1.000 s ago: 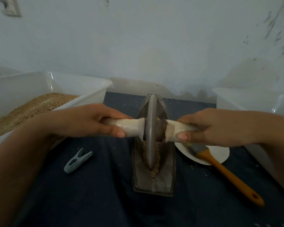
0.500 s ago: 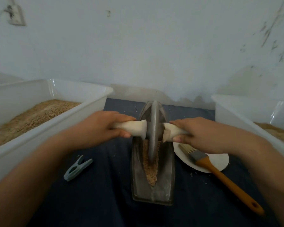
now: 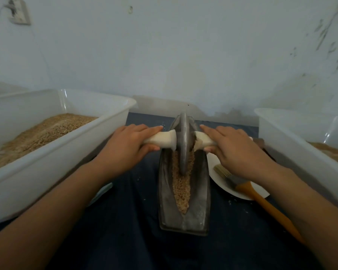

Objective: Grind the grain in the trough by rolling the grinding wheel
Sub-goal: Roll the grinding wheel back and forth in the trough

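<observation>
A grey metal grinding wheel (image 3: pixel 183 145) stands upright in the far half of the boat-shaped metal trough (image 3: pixel 202 193). Crushed tan grain (image 3: pixel 180 190) lies along the trough's groove on the near side of the wheel. A white handle sticks out on each side of the wheel. My left hand (image 3: pixel 129 145) lies over the left handle (image 3: pixel 164 142), fingers stretched across the top and thumb underneath. My right hand (image 3: pixel 232 149) holds the right handle (image 3: pixel 203 141) the same way.
A white tub (image 3: pixel 66 156) of grain stands close on the left, and another white tub (image 3: pixel 293 145) on the right. A paper plate (image 3: pixel 222 184) with an orange-handled brush (image 3: pixel 261 199) lies beside the trough. Everything sits on a dark blue cloth (image 3: pixel 125 230) against the wall.
Both hands have pushed the wheel away from me, from the middle of the trough toward its far end. More grain shows in the near part of the groove.
</observation>
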A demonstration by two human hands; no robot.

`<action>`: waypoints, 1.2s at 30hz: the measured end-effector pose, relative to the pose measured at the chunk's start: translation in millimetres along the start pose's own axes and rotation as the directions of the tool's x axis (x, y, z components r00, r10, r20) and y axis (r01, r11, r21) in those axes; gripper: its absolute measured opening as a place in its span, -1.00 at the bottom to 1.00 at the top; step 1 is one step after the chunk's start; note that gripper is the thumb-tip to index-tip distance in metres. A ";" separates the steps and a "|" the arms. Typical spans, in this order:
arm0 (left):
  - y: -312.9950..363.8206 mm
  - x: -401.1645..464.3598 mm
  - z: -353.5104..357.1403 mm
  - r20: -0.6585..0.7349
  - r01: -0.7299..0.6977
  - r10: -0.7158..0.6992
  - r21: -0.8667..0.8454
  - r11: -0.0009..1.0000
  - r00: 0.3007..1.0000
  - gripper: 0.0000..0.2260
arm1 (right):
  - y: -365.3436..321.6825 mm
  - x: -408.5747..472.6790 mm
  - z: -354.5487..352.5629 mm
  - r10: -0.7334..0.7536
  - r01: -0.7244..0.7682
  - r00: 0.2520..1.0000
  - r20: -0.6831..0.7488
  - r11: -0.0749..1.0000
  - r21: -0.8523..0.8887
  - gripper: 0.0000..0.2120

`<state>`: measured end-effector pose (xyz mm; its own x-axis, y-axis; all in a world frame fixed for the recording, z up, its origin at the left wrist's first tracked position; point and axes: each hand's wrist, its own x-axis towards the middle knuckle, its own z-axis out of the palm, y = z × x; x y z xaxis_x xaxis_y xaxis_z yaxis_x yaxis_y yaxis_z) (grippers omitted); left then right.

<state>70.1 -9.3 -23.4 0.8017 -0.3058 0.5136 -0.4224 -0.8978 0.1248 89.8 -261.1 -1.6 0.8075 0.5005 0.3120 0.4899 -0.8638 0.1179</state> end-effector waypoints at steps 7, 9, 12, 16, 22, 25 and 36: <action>-3.6 -3.5 -36.8 0.359 0.099 0.047 -0.378 0.920 0.932 -0.64 | -9.1 -6.8 -38.1 -0.066 0.023 0.944 0.322 0.991 0.133 -0.58; -2.9 -6.5 -53.2 0.480 0.128 0.130 -0.468 0.874 0.868 -0.63 | -12.4 -14.2 -55.7 -0.106 0.010 0.897 0.429 0.975 0.221 -0.66; -1.2 -8.9 -60.1 0.507 0.127 0.173 -0.503 0.855 0.844 -0.62 | -13.1 -18.1 -62.9 -0.124 0.016 0.877 0.463 0.973 0.230 -0.68; 0.3 -3.9 -39.7 0.424 0.150 0.010 -0.342 0.928 0.906 -0.67 | -8.4 -6.8 -40.5 -0.062 -0.004 0.945 0.320 0.980 0.201 -0.64; 8.6 -2.3 -1.6 -0.024 0.021 -0.019 0.051 0.999 1.000 -0.54 | 2.1 -2.2 -4.9 -0.010 0.009 1.000 0.009 0.998 0.055 -0.50; 8.6 1.1 -8.4 -0.015 -0.027 0.028 0.024 0.999 1.000 -0.55 | 2.3 -2.9 -14.6 -0.003 -0.026 0.983 0.181 0.987 0.160 -0.54; 3.6 -7.8 -56.6 0.476 0.098 0.122 -0.412 0.906 0.871 -0.64 | -11.4 -18.1 -57.7 -0.100 -0.018 0.874 0.476 0.972 0.236 -0.78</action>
<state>38.3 7.7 21.2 0.8481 -0.5266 0.0583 -0.4780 -0.7130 0.5130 50.7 -263.6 45.9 0.8131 0.5508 -0.1883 0.5390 -0.8346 -0.1134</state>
